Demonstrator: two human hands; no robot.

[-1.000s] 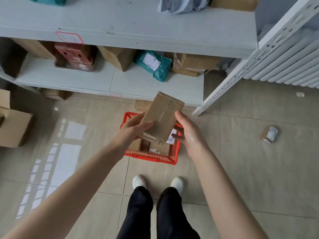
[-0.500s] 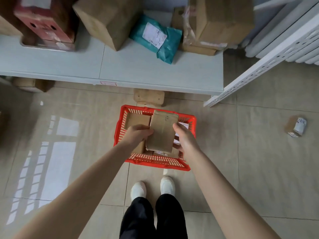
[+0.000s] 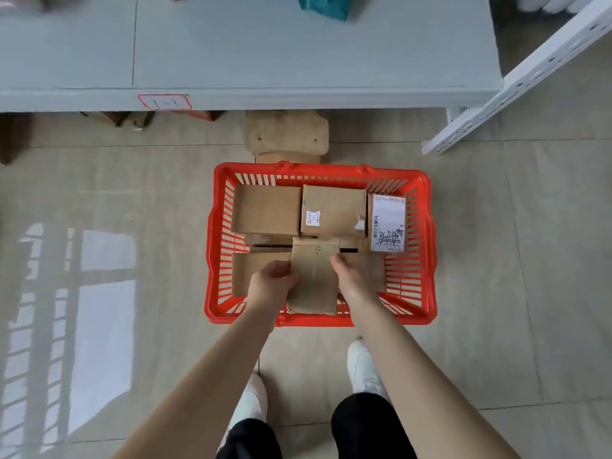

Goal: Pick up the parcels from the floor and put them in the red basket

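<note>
One lower parcel [image 3: 244, 276] behind held parcel [image 3: 314, 283]

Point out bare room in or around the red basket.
The red basket is crowded: cardboard parcels line its far side, and the left hand and right hand hold a brown parcel at its near side. Bare floor tile lies left and right of it.

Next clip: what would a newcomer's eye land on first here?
The red basket sits mid-frame on the tiled floor, part-filled with boxes. The left hand and right hand hold a brown parcel between them over its near side. A white-labelled parcel stands out at its far right.
</note>
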